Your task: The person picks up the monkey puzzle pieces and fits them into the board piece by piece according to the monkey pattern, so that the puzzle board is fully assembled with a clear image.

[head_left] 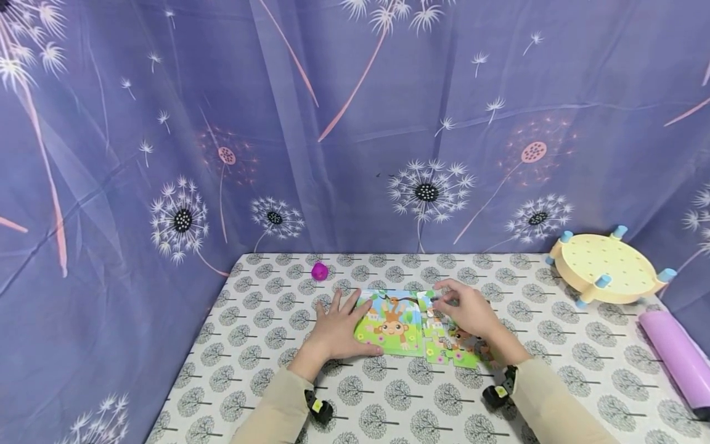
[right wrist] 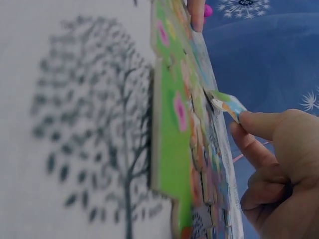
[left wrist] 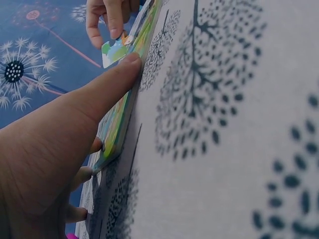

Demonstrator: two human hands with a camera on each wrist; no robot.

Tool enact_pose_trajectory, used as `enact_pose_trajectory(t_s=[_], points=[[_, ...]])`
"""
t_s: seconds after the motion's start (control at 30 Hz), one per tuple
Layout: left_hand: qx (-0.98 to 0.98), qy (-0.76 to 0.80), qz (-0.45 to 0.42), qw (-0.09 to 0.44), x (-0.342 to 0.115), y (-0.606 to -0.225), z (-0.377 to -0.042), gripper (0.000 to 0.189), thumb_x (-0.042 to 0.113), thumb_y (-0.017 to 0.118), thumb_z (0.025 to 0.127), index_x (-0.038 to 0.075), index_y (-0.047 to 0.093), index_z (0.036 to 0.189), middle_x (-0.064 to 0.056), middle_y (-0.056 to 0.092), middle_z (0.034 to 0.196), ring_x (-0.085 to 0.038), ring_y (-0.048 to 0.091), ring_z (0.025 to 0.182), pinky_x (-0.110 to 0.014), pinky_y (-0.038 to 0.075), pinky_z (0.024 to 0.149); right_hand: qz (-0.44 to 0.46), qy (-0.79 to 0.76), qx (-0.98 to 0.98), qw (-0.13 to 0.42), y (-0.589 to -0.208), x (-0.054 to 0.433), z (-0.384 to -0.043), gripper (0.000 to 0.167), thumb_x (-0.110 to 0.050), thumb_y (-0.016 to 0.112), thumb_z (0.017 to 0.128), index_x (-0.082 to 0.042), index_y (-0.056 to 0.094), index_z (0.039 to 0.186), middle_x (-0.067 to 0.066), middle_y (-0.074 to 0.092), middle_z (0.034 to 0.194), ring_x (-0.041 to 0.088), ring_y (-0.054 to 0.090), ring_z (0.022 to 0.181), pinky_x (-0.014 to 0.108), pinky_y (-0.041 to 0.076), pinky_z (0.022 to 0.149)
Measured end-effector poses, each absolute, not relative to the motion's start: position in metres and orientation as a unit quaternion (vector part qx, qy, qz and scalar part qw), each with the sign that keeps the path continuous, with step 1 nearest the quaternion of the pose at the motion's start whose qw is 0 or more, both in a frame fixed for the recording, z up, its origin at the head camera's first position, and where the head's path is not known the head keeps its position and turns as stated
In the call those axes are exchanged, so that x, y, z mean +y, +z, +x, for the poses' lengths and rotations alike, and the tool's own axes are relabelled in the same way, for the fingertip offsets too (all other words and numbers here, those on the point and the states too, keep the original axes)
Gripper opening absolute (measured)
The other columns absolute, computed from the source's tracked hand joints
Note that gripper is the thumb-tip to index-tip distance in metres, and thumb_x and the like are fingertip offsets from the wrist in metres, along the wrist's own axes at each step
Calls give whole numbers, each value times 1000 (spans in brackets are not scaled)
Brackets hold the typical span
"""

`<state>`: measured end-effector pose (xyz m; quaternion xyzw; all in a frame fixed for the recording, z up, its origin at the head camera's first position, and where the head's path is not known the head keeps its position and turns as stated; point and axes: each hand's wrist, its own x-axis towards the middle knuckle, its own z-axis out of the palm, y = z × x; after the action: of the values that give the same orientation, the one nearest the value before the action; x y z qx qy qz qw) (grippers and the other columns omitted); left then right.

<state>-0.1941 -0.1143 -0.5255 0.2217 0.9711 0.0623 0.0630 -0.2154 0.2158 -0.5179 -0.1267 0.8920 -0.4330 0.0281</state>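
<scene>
My left hand (head_left: 339, 333) lies with fingers spread over the left edge of a square picture card (head_left: 395, 330) showing a monkey hanging from a branch. In the left wrist view its thumb (left wrist: 107, 87) stretches along the card's near edge. My right hand (head_left: 471, 313) pinches a jigsaw piece (right wrist: 230, 105) between thumb and forefinger, tilted up off the table. White, green, blue and orange show on that piece. Below the right hand and right of the card lie joined jigsaw pieces (head_left: 466, 359), partly hidden by the hand, with green grass and pink flowers along the near edge.
A small magenta object (head_left: 319, 271) sits toward the back left. At the back right is a yellow oval stool (head_left: 604, 265) with blue-tipped legs pointing up, and a purple cylinder (head_left: 673, 361) lies in front of it. A dandelion-patterned curtain (head_left: 355, 185) hangs behind the tree-print tablecloth (head_left: 407, 394).
</scene>
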Motion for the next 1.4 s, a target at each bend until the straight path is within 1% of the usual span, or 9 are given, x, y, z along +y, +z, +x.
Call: enact_pose_trajectory(t_s=[0.13,0.3,0.53,0.7,0.8,0.97,1.07,1.23,1.4], points=[[971,62,222,62,-114,-526,-194,116,96,54,72,34,26,166,-2,11,174,-47,7,156,-84,12,111,-130,-460,878,35,-517,211,-217,46,-14,74,97,-7,60,140,8,76,102,11,44,43,24,38,36],[971,61,224,60,-114,-526,-194,115,95,55,73,33,27,166,-2,12,174,-47,8,156,-84,13,110,-135,-462,876,38,-520,202,-220,45,-15,72,99,-7,61,141,7,75,100,13,49,48,26,41,39],[970,67,228,53,-115,-524,-194,114,93,57,74,31,29,165,-4,16,174,-48,11,155,-85,15,109,-137,-483,863,55,-521,180,-222,43,-15,71,99,-4,62,140,4,75,94,9,36,42,21,30,35],[970,63,227,54,-115,-523,-193,113,93,56,75,32,27,166,-3,14,174,-48,11,155,-85,13,110,-128,-490,859,69,-520,154,-224,42,-15,72,98,-3,63,138,2,75,89,8,37,43,21,31,38],[971,61,227,54,-115,-523,-193,113,94,55,75,32,28,166,-3,14,174,-49,11,155,-85,12,110,-120,-480,866,71,-520,137,-225,41,-16,73,98,-2,65,135,0,74,84,10,46,47,22,34,40],[971,55,227,52,-115,-526,-192,113,95,52,75,32,27,166,-2,14,174,-47,11,155,-85,14,110,-90,-459,881,72,-520,114,-227,39,-15,76,94,-3,69,131,-2,72,83,15,62,61,27,50,50],[971,50,227,51,-115,-527,-192,115,97,50,74,32,26,166,-1,14,174,-46,10,156,-84,14,110,-75,-450,887,73,-519,105,-227,38,-15,76,94,-4,70,130,-1,70,83,14,60,62,28,51,53],[972,51,223,51,-116,-528,-193,117,97,49,74,31,23,167,0,12,174,-45,8,156,-84,14,111,-57,-460,882,82,-518,94,-228,40,-16,75,94,-3,69,131,1,67,81,15,57,57,27,47,47],[971,60,224,50,-116,-526,-193,117,96,51,75,29,24,167,0,14,174,-45,10,156,-85,14,110,-41,-460,883,82,-518,87,-230,41,-18,77,92,-3,70,130,0,69,84,16,61,63,28,51,53]])
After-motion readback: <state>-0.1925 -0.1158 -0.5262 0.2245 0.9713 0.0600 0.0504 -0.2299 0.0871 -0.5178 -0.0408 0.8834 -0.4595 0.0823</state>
